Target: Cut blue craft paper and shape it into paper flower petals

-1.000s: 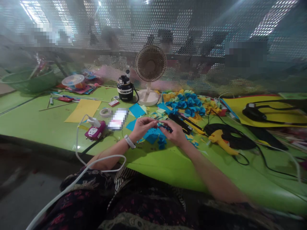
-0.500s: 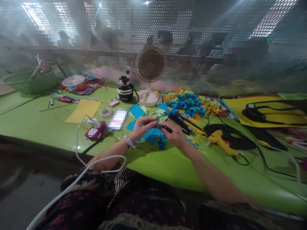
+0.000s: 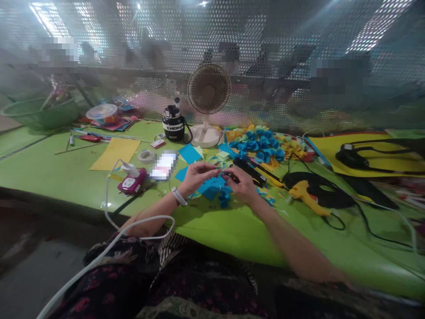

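L hand (image 3: 198, 176) & R hand (image 3: 244, 185) are hovering fingertip-to-fingertip above blue paper (image 3: 211, 189), both pinching small dark piece (image 3: 231, 177) btwn them.

We look through 1 camera worn on the head, facing forward and down over the lap (image 3: 186, 283) onto the green table (image 3: 49, 173), near enough that the left hand (image 3: 197, 175) and right hand (image 3: 243, 184) sit mid-frame.
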The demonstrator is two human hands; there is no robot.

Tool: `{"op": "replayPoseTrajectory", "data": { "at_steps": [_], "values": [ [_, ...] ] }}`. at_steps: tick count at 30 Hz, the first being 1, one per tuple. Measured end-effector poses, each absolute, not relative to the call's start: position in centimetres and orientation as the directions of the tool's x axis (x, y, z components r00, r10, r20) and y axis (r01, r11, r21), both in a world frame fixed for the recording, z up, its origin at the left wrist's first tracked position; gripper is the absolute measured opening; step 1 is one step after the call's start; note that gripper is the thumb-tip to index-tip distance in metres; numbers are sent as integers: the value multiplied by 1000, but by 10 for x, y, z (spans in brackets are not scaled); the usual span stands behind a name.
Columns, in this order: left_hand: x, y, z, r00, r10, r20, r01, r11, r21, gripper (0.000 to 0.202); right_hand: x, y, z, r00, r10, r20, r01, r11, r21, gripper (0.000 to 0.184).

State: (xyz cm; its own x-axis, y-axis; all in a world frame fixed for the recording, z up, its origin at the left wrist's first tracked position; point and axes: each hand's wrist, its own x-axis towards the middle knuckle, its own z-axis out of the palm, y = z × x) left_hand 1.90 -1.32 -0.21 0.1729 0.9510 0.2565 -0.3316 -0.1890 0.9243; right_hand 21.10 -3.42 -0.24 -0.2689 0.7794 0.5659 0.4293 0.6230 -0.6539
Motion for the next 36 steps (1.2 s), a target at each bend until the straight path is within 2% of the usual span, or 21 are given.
{"op": "replayPoseTrajectory", "data": {
  "at_steps": [8, 15, 20, 27, 31, 36],
  "values": [
    [19, -12, -5, 225, 937, 267, -333, -184, 925, 38, 214, -30, -5, -322, 761, 563, 371, 649, -664, 24],
    [18, -11, -5, 147, 944, 295, -300, -241, 923, 36, 210, -36, -3, -301, 736, 606, 440, 671, -596, 21],
    [18, -11, -5, 172, 947, 272, -309, -211, 928, 38, 211, -36, -1, -270, 758, 594, 465, 643, -609, 24],
    [19, -11, -4, 190, 947, 259, -310, -193, 931, 40, 213, -32, -1, -330, 722, 608, 441, 688, -577, 28],
    [19, -13, -1, 193, 954, 230, -307, -164, 937, 42, 212, -33, -1, -341, 727, 596, 445, 684, -579, 24],
    [19, -13, 0, 146, 954, 260, -274, -214, 938, 40, 211, -35, -1, -305, 749, 588, 468, 656, -592, 21]
  ]
}}
